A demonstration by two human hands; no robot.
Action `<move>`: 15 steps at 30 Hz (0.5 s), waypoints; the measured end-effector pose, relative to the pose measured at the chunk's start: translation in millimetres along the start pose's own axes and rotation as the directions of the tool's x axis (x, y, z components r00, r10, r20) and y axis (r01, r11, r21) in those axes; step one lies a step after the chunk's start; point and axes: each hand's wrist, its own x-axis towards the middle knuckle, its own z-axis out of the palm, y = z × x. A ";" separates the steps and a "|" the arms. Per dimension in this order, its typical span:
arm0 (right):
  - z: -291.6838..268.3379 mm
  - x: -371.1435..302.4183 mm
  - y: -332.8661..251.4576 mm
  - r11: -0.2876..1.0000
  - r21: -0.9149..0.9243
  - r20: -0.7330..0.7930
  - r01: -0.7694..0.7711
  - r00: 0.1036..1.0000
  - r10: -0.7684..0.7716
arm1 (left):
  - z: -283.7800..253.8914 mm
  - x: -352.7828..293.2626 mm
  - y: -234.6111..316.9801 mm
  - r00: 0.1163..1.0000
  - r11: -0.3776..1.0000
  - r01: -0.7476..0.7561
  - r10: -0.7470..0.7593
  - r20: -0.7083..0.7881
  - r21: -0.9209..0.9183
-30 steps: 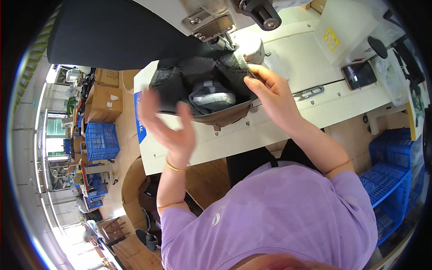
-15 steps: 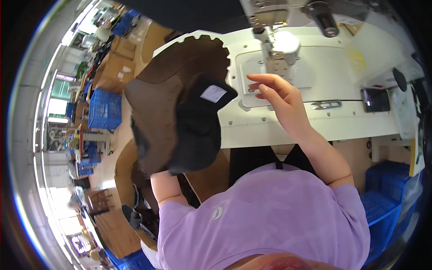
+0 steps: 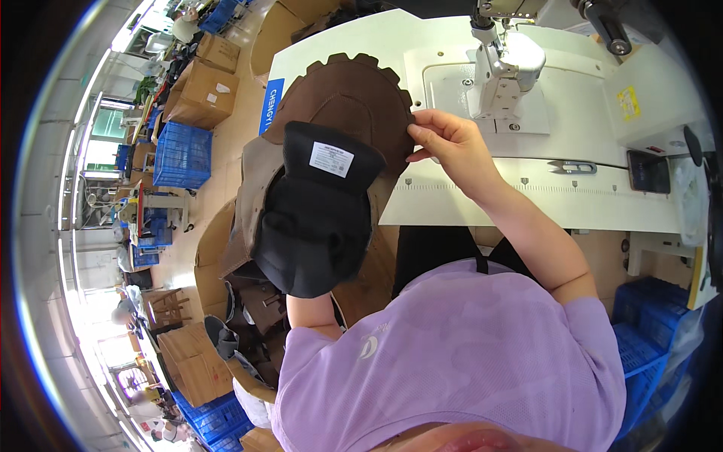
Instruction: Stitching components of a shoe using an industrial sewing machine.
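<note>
A brown leather boot upper point(image 3: 343, 87) with a notched toe edge is held up at the near left of the sewing table point(image 3: 452, 203). Its black lining point(image 3: 312, 241) and tongue face me, with a white label point(image 3: 330, 160) on the tongue. My right hand point(image 3: 452, 147) pinches the toe's right edge between thumb and fingertips. From below, my left forearm point(image 3: 312, 313) goes up behind the upper, which hides that hand and its fingers.
Beyond my right hand stands a sewing machine point(image 3: 504, 79) on the white table. Thread snips point(image 3: 572, 167) and a phone point(image 3: 648, 172) lie to the right. More brown uppers point(image 3: 260, 305) fill a carton at lower left. Blue crates point(image 3: 183, 154) stand on the floor.
The upper has turned so its lining and label face me more squarely. My right hand, apart from it before, now grips its toe edge. The view has shifted slightly.
</note>
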 end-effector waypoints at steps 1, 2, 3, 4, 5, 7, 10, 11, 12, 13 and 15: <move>1.2 -1.0 -1.3 1.000 -0.001 -0.003 -0.003 1.000 0.003 | 1.0 2.3 -1.9 1.000 1.000 0.005 -0.005 0.007 0.003; 3.7 -1.8 -2.8 0.999 0.044 -0.031 -0.013 0.999 0.014 | 6.9 16.7 -7.9 1.000 1.000 0.010 -0.010 0.012 0.004; 5.2 -3.7 -4.3 0.996 0.090 -0.062 -0.019 0.998 0.025 | 7.0 21.0 -9.9 1.000 1.000 0.013 -0.013 0.021 0.005; 2.6 -8.3 -2.6 0.996 0.088 -0.069 -0.018 0.997 0.024 | 10.2 37.1 -13.8 0.999 1.000 0.016 -0.016 0.032 0.006; -3.2 -15.2 0.9 0.999 0.034 -0.099 -0.018 0.995 0.022 | 15.4 46.3 -17.2 0.999 1.000 0.017 -0.017 0.039 0.009; -13.7 -32.2 3.0 1.000 -0.019 -0.124 -0.014 0.992 0.011 | 15.9 48.3 -16.4 0.999 1.000 0.011 -0.012 0.048 0.016; -28.9 -65.3 5.4 0.985 -0.116 -0.130 -0.129 0.985 0.113 | 23.5 77.6 -21.4 0.998 1.000 -0.001 0.000 0.061 0.015; -31.9 -74.2 6.0 0.975 -0.155 -0.124 -0.157 0.983 0.139 | 20.1 110.2 -23.5 0.998 1.000 -0.003 0.002 0.058 0.013; -31.8 -80.3 5.6 0.962 -0.199 -0.125 -0.189 0.978 0.166 | 25.0 152.4 -29.8 0.998 1.000 -0.001 0.001 0.058 0.005; -26.4 -83.1 4.6 0.958 -0.195 -0.127 -0.209 0.974 0.186 | 35.9 205.4 -37.7 0.999 1.000 0.002 -0.002 0.048 0.003; -16.7 -87.8 5.9 0.955 -0.212 -0.060 -0.209 0.978 0.201 | 47.0 308.4 -55.7 1.000 1.000 0.022 -0.022 0.006 0.013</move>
